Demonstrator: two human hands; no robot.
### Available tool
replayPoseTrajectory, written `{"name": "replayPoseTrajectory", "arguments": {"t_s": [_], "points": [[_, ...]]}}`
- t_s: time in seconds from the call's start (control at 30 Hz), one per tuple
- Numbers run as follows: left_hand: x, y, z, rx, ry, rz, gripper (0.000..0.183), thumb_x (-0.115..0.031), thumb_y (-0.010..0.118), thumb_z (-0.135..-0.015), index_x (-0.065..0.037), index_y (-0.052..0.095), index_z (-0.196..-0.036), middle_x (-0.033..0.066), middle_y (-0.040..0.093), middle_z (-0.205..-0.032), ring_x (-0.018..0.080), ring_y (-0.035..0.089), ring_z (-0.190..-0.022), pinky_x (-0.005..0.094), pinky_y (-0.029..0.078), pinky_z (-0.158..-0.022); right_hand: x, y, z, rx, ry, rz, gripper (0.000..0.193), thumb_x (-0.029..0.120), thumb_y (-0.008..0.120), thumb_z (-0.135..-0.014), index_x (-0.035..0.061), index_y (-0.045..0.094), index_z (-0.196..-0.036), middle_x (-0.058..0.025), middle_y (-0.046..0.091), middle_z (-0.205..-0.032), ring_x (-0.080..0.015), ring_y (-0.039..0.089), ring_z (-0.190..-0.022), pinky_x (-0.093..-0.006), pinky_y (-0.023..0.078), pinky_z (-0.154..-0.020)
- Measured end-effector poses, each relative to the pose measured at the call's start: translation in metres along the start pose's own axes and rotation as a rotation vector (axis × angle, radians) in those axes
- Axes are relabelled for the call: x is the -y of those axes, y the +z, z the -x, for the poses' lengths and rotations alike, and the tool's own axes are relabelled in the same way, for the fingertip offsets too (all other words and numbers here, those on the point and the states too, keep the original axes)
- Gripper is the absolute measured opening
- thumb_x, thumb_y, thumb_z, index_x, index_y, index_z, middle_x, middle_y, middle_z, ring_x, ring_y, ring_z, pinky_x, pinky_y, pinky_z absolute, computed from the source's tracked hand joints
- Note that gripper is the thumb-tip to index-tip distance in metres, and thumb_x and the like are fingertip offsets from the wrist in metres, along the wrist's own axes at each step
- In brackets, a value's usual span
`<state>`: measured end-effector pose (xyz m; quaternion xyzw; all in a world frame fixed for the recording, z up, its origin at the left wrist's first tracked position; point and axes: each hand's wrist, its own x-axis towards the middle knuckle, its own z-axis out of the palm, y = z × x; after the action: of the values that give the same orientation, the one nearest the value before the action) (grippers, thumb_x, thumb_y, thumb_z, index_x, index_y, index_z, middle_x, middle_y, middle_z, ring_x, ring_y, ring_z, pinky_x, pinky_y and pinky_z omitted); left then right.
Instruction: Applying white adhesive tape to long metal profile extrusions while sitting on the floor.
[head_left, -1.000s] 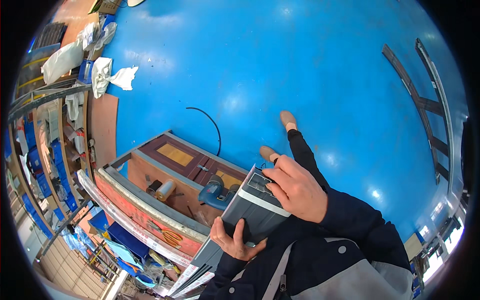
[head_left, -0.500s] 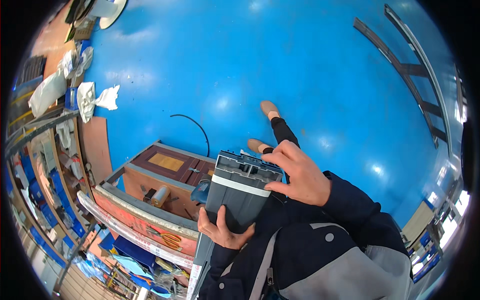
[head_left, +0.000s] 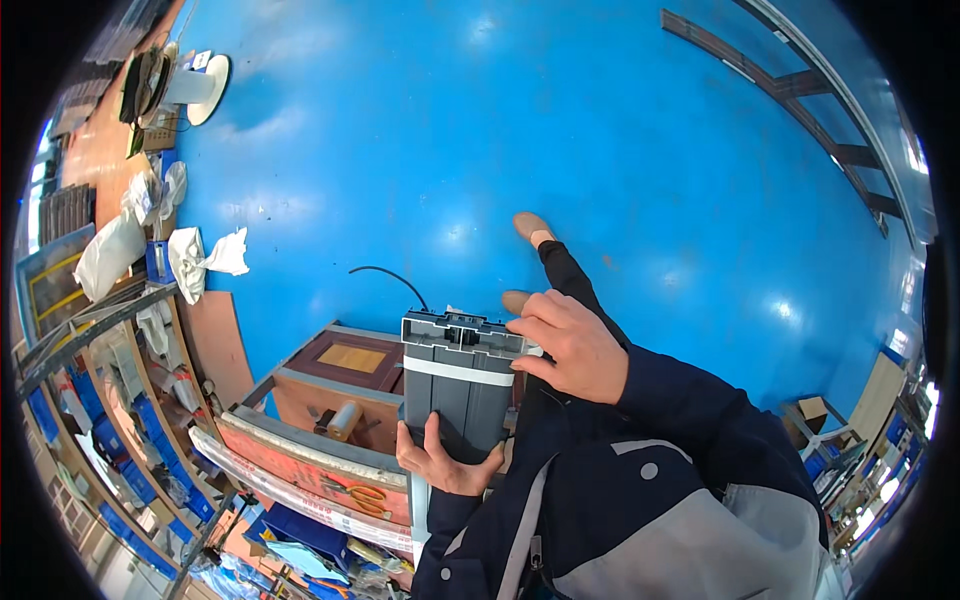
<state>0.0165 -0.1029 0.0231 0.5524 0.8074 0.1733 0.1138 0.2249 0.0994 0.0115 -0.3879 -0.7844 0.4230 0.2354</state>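
A bundle of dark grey hollow profiles [head_left: 452, 400] stretches up and away from my body, its open, ribbed end facing out. A white tape band [head_left: 458, 371] runs round it just below that end. My left hand [head_left: 446, 462] grips the bundle from beneath and the sides, with fingers on its left edge and thumb on the right. At the right corner of the open end, my right hand [head_left: 572, 345] is closed in a pinch, fingertips and thumb on the edge. The undersides of both grips are hidden.
Left of the bundle stands a workbench [head_left: 300, 445] with scissors [head_left: 367, 498] and a tape roll [head_left: 345, 420]. Shelving with blue bins [head_left: 140, 450] fills the far left. White sacks [head_left: 110, 258] and a cable reel [head_left: 207, 90] lie beyond. Dark frames [head_left: 800, 85] rest upper right.
The bundle has swung left and now points straighter ahead, both hands moving with it. My body has turned, so the bench and floor objects shift in view. Both grips stay on the bundle.
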Motion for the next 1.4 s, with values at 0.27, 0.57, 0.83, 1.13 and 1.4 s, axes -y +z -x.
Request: {"name": "replayPoseTrajectory", "arguments": {"t_s": [0.27, 0.57, 0.83, 1.13, 1.4], "points": [[0.003, 0.001, 0.001, -0.018, 0.016, -0.033, 0.1, -0.061, 0.082, -0.054, -0.016, 0.058, -0.14, 0.0226, 0.038, -0.15, 0.0433, 0.04, -0.128, 0.0548, 0.033, -0.106, 0.006, -0.003, -0.002, 0.063, -0.01, 0.105, 0.038, 0.014, 0.079, -0.079, 0.0022, 0.062, -0.111, -0.0086, 0.053, -0.106, -0.0275, 0.052, -0.09, -0.0367, 0.045, -0.082], [-0.004, -0.003, -0.005, -0.032, 0.033, -0.047, 0.104, -0.064, 0.084, -0.054, -0.015, 0.056, -0.141, 0.0228, 0.04, -0.144, 0.0447, 0.042, -0.125, 0.0563, 0.034, -0.106, 0.003, -0.004, -0.002, 0.041, -0.055, 0.12, 0.038, 0.011, 0.079, -0.078, 0.0024, 0.064, -0.111, -0.0091, 0.053, -0.105, -0.029, 0.054, -0.088, -0.0378, 0.046, -0.08], [0.005, -0.004, -0.003, -0.063, 0.058, -0.036, 0.103, -0.072, 0.079, -0.06, -0.014, 0.055, -0.142, 0.0264, 0.04, -0.142, 0.0453, 0.044, -0.117, 0.0559, 0.034, -0.102, -0.001, 0.004, -0.003, 0.024, -0.14, 0.15, 0.035, 0.017, 0.08, -0.077, 0.0028, 0.064, -0.105, -0.0089, 0.052, -0.101, -0.0286, 0.055, -0.083, -0.0376, 0.046, -0.076], [0.005, -0.003, -0.002, -0.019, 0.033, -0.025, 0.104, -0.054, 0.085, -0.051, -0.016, 0.054, -0.142, 0.027, 0.037, -0.146, 0.0442, 0.043, -0.118, 0.0543, 0.033, -0.102, -0.01, -0.009, -0.009, 0.151, -0.12, 0.088, 0.036, 0.02, 0.082, -0.081, 0.0043, 0.068, -0.11, -0.0076, 0.054, -0.1, -0.0243, 0.055, -0.08, -0.0343, 0.046, -0.073], [0.006, -0.003, -0.002, -0.039, 0.008, 0.033, 0.102, -0.046, 0.085, -0.047, -0.02, 0.057, -0.141, 0.0266, 0.035, -0.148, 0.0443, 0.042, -0.122, 0.0555, 0.03, -0.104, -0.042, -0.027, -0.007, 0.246, 0.414, -0.372, 0.033, 0.014, 0.075, -0.088, 0.0037, 0.068, -0.119, -0.0032, 0.063, -0.095, -0.0158, 0.055, -0.078, -0.0284, 0.045, -0.07]]}}
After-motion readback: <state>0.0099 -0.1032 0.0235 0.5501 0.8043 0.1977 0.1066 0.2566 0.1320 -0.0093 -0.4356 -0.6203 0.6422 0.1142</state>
